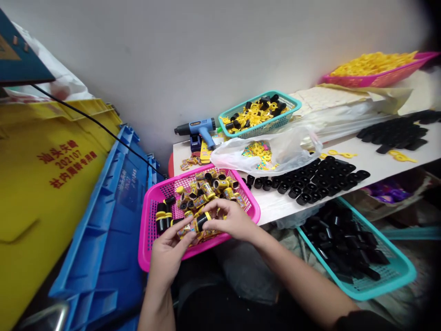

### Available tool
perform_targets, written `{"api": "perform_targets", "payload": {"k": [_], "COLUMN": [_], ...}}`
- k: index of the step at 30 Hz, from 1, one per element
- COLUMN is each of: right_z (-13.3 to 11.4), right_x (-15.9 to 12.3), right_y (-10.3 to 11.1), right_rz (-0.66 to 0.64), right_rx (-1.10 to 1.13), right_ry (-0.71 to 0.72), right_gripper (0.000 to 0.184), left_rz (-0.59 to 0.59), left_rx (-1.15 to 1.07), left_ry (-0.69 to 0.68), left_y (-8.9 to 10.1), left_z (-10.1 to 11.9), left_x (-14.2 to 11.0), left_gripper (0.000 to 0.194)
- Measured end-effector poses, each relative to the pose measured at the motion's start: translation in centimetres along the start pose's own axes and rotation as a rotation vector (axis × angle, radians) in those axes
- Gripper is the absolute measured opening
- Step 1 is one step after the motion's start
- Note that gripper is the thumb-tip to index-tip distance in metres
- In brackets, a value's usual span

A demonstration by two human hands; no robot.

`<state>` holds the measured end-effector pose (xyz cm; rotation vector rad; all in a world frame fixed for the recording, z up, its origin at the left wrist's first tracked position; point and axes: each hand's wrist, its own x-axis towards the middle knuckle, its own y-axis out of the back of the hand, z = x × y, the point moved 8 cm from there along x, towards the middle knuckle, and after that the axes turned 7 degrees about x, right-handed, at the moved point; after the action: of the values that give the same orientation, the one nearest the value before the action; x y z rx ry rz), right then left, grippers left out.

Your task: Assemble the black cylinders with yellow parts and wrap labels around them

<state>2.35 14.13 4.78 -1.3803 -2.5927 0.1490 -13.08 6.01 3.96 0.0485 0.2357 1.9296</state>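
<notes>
A pink basket (149, 216) on my lap holds several small labelled tubes with black and yellow caps (210, 186). Both hands meet over its near edge. My left hand (169, 250) pinches one small labelled tube (193, 225) from below. My right hand (230, 219) closes its fingertips on the tube's black-capped end. A few black and yellow pieces (161, 217) lie at the basket's left side.
The white table (365, 156) carries rows of black caps (317, 177), a plastic bag of coloured bits (265, 154), a teal basket (258, 112), a blue heat gun (200, 128) and a pink tray of yellow parts (375, 69). Blue (110, 239) and yellow crates (37, 184) stand left. Another teal basket of black parts (389, 276) sits lower right.
</notes>
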Motion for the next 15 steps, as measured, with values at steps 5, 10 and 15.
{"api": "perform_targets", "payload": {"k": [5, 10, 15], "right_z": [1.1, 2.4, 2.5], "right_x": [-0.9, -1.5, -2.2], "right_y": [-1.9, -2.7, -3.9], "right_rz": [-0.097, -0.172, -0.316], "right_rx": [0.287, 0.559, 0.692], "right_ry": [0.066, -0.179, -0.297], "right_gripper": [0.044, 0.043, 0.047], "left_rz": [-0.03, -0.049, -0.061], "left_rx": [-0.07, -0.035, 0.082], "left_ry": [-0.1, -0.158, -0.219], "left_y": [-0.9, -1.3, -1.6], "left_z": [1.2, 2.2, 3.1], "left_x": [-0.6, -1.7, -2.2], "left_gripper": [0.03, 0.027, 0.023]}}
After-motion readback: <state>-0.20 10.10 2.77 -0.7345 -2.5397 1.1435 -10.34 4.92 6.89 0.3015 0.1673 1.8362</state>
